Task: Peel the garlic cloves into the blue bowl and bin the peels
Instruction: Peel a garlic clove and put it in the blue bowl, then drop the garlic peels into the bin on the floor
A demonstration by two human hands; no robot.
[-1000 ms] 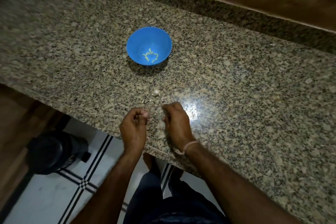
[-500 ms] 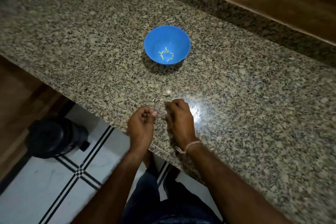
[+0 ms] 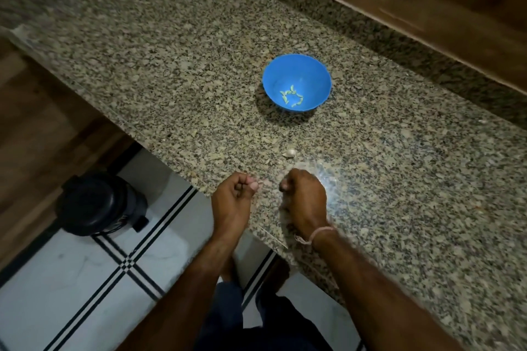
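Note:
The blue bowl [image 3: 296,84] stands on the granite counter [image 3: 171,80] with several pale green peeled cloves [image 3: 291,97] in its bottom. One whitish garlic clove [image 3: 289,153] lies on the counter between the bowl and my hands. My left hand [image 3: 233,198] is at the counter's front edge with its fingers curled, and a small pale scrap of peel shows at the thumb tip. My right hand [image 3: 306,196] rests on the counter just right of it, curled into a fist. Nothing shows in that fist. The two hands are a small gap apart.
A black bin [image 3: 99,205] stands on the white tiled floor below the counter's edge, to the left of my legs. A wooden panel runs behind the counter's raised back edge. A bright reflection glares on the granite by my right hand.
The view has swung left, so the bowl and hands appear further right. My hands have stayed curled at the counter edge, a little further apart. The loose clove has not moved.

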